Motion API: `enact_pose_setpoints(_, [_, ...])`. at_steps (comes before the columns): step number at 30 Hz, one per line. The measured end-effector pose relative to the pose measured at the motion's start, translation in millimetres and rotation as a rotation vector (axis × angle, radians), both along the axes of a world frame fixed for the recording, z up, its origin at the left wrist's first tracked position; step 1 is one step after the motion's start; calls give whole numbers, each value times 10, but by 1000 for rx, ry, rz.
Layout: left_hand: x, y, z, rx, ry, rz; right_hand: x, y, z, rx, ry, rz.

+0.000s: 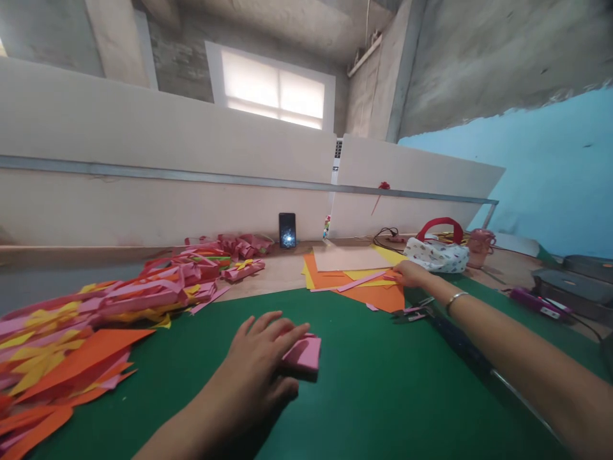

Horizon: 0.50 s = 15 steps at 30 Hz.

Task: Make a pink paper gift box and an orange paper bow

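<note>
My left hand is over the green mat, fingers stretched and spread, with the index finger along a small pink folded paper piece. Its thumb points toward the near side of that piece. Farther off to the right, my right hand reaches to the sheets, its fingertips closed at the end of a narrow paper strip. A long pink strip lies just left of those fingertips, across orange paper. Below the right wrist are scissors, partly covered by pink scraps.
A heap of pink, orange and yellow paper pieces covers the left side. A phone stands against the white panel. At right are a white bag with red handle, a pink bottle and a purple device.
</note>
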State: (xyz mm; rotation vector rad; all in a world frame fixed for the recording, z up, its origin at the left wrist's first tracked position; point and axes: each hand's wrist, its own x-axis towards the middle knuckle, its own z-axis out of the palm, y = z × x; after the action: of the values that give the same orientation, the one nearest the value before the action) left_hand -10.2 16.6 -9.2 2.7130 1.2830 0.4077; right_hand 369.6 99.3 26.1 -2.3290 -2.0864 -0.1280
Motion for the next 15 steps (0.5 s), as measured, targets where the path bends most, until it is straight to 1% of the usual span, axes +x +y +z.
enact_pose_setpoints(2, [-89,66,15,68,32,66,24,51,-124,-14,-26,-55])
enact_pose_setpoints(4, [-177,126,16,113,61,112,21,104,-181,-5,-44,-91])
enact_pose_setpoints(6, [-234,165,0,140,36,144,4,143,-158,24,-49,-100])
enact_pose_setpoints(8, [-243,177,-13,176,-37,162,-47,152,-53,65,-39,-73])
enact_pose_setpoints(10, [-218,164,-2,232,-133,155,-170,108,109,119,-22,-9])
enact_pose_setpoints(12, [-181,131,41,287,-244,131,-399,-19,274,182,-3,97])
enact_pose_setpoints(14, [-147,84,101,289,-361,110,-730,-257,363,235,17,249])
enact_pose_setpoints(15, [-133,57,128,267,-408,98,-921,-418,359,245,26,341])
